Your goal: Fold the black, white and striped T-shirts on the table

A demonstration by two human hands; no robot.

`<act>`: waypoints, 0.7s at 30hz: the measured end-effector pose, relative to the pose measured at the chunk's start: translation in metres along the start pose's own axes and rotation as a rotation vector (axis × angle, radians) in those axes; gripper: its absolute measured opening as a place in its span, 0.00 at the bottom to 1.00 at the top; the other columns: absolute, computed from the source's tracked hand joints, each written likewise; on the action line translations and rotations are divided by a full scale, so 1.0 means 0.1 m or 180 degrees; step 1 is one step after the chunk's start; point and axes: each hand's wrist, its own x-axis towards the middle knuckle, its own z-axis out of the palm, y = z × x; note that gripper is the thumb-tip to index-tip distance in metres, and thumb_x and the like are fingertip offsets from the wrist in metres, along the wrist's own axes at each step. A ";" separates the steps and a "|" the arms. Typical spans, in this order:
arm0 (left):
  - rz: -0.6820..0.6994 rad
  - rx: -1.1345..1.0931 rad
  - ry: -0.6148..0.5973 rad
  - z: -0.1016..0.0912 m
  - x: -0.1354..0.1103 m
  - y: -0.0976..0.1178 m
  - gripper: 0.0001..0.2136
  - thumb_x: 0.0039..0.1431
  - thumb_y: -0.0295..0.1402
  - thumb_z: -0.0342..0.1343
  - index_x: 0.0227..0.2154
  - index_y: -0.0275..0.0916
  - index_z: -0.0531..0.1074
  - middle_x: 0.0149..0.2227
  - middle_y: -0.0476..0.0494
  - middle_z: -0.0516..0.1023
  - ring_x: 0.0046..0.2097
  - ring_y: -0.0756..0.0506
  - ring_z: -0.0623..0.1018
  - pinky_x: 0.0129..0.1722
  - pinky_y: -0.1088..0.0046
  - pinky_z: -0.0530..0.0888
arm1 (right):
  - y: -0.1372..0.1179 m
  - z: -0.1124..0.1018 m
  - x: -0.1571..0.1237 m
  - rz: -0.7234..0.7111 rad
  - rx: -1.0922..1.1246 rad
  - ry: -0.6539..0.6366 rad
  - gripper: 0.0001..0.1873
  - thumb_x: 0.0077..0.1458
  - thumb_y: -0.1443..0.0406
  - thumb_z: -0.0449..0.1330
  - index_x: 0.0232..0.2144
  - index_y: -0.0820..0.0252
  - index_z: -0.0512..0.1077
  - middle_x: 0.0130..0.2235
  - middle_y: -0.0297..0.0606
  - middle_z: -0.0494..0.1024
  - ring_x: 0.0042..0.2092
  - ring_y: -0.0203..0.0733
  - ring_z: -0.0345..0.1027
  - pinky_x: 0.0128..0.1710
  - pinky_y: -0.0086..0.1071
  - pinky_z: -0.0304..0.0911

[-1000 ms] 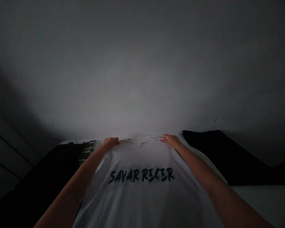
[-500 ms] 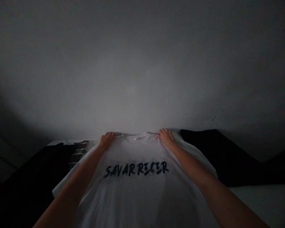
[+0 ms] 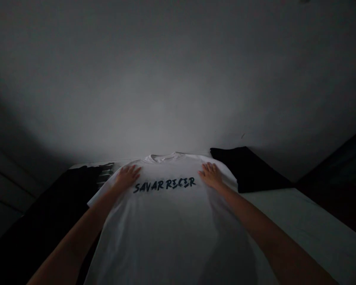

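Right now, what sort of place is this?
Possibly a dim bedroom, though I can't be sure: a white T-shirt lies spread under your left hand and right hand, black cloth lies on a pale surface at right, and a plain wall stands behind.

Facing us a dim grey wall [image 3: 166, 79], a small dark mark [image 3: 243, 135] low on it, to our right a black cloth [image 3: 235, 168] on a pale surface [image 3: 296, 217], to our left a dark garment pile [image 3: 53, 206], striped fabric [image 3: 106, 173] beside it

A head-worn camera looks forward and down, near the white, dark-lettered fabric T-shirt [image 3: 163, 225], facing a grey wall [image 3: 172, 87].
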 end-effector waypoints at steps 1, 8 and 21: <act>-0.0176 0.0054 0.0036 -0.06 -0.02 0.08 0.21 0.68 0.34 0.44 0.62 0.38 0.65 0.65 0.35 0.64 0.65 0.30 0.61 0.63 0.44 0.53 | -0.10 -0.04 -0.06 0.0165 -0.0041 0.0018 0.33 0.66 0.54 0.46 0.64 0.73 0.60 0.67 0.58 0.56 0.70 0.60 0.42 0.67 0.53 0.36; 0.0139 -0.0204 0.0286 0.09 -0.76 1.26 0.24 0.70 0.37 0.39 0.66 0.42 0.57 0.68 0.40 0.58 0.68 0.37 0.59 0.65 0.53 0.57 | -1.47 0.00 -1.01 -0.0890 0.0705 -0.0322 0.29 0.69 0.56 0.40 0.67 0.61 0.56 0.70 0.44 0.52 0.70 0.47 0.42 0.67 0.47 0.37; -0.0399 -0.0085 -0.0018 -0.29 -2.00 1.57 0.25 0.69 0.37 0.40 0.67 0.40 0.56 0.68 0.34 0.58 0.66 0.31 0.61 0.61 0.42 0.59 | -1.04 -0.43 -1.91 -0.0299 0.0371 -0.0147 0.28 0.67 0.62 0.43 0.64 0.68 0.60 0.69 0.50 0.53 0.70 0.54 0.43 0.67 0.50 0.40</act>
